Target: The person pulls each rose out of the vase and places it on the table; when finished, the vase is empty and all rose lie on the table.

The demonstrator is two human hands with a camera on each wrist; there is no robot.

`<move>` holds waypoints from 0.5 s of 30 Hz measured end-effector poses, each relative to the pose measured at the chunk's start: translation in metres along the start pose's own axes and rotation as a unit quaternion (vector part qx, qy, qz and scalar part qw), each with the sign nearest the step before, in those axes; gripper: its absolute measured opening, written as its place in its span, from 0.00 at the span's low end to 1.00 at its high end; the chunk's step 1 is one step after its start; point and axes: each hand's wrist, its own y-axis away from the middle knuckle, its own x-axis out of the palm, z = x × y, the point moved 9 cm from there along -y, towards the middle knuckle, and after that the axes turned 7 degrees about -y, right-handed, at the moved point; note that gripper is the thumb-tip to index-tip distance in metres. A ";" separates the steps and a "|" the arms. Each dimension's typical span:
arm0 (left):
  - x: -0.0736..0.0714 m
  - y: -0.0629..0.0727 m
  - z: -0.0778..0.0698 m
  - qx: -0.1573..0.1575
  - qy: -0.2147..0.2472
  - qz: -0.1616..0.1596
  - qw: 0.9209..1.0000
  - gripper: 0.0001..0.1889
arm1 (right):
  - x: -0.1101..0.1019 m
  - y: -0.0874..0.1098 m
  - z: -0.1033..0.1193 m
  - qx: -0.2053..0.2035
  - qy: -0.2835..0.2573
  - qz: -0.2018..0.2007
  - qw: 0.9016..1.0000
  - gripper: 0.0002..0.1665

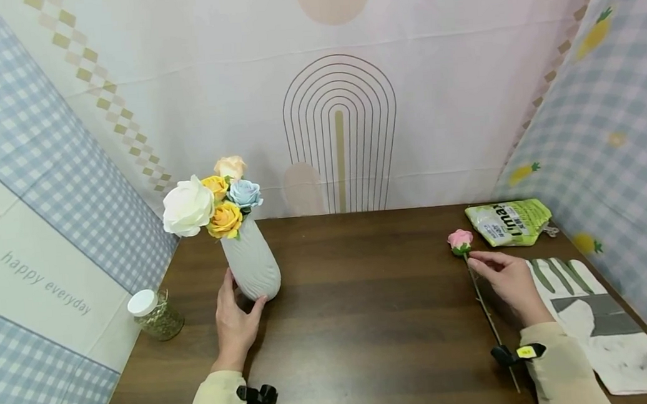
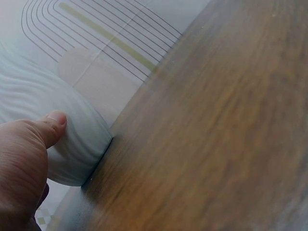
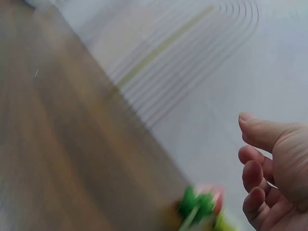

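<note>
A white ribbed vase (image 1: 251, 257) stands on the brown table, its base against the wood in the left wrist view. My left hand (image 1: 236, 324) holds it low down, the thumb (image 2: 57, 122) on its near side and the fingers partly hidden. In the vase are artificial flowers: a white one (image 1: 188, 206), yellow ones (image 1: 226, 219), a blue one (image 1: 245, 193) and a peach one (image 1: 231, 167). On the right, a long-stemmed pink rose (image 1: 460, 240) lies on the table. Beside its stem is my right hand (image 1: 512, 286), with nothing between its fingers in the right wrist view.
Left of the vase, a glass jar (image 1: 164, 319) with a white lid holds dried greenery. At the back right lies a green and white packet (image 1: 510, 223). A white, green and grey glove (image 1: 602, 320) lies along the right edge. Printed cloths hang around the table.
</note>
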 end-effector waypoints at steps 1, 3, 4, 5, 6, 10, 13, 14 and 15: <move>0.000 0.000 -0.001 0.001 0.000 0.000 1.000 0.52 | -0.001 -0.001 0.010 -0.009 0.001 -0.001 1.000 0.22; 0.000 -0.001 -0.002 0.003 0.001 -0.003 1.000 0.52 | -0.002 -0.004 0.030 -0.018 0.000 0.008 1.000 0.22; 0.000 -0.001 -0.003 0.005 0.000 -0.004 1.000 0.52 | 0.000 -0.007 0.039 -0.018 -0.004 0.015 1.000 0.22; 0.000 -0.001 -0.003 0.006 0.000 -0.004 1.000 0.52 | 0.001 -0.009 0.050 -0.019 -0.006 0.021 1.000 0.22; 0.000 -0.001 -0.004 0.006 0.001 -0.005 1.000 0.52 | 0.005 -0.013 0.063 -0.026 -0.002 0.031 0.999 0.22; -0.001 0.000 -0.004 0.008 0.005 -0.007 1.000 0.52 | 0.034 -0.022 0.128 -0.062 -0.013 0.076 0.995 0.20; -0.002 0.000 -0.003 0.012 0.003 -0.011 1.000 0.53 | 0.064 -0.021 0.188 -0.118 -0.025 0.112 0.986 0.16; -0.002 0.001 -0.003 0.013 0.002 -0.012 1.000 0.53 | 0.075 -0.019 0.206 -0.132 -0.034 0.124 0.983 0.15; -0.002 0.001 -0.003 0.015 0.002 -0.014 1.000 0.53 | 0.087 -0.017 0.222 -0.148 -0.041 0.138 0.978 0.14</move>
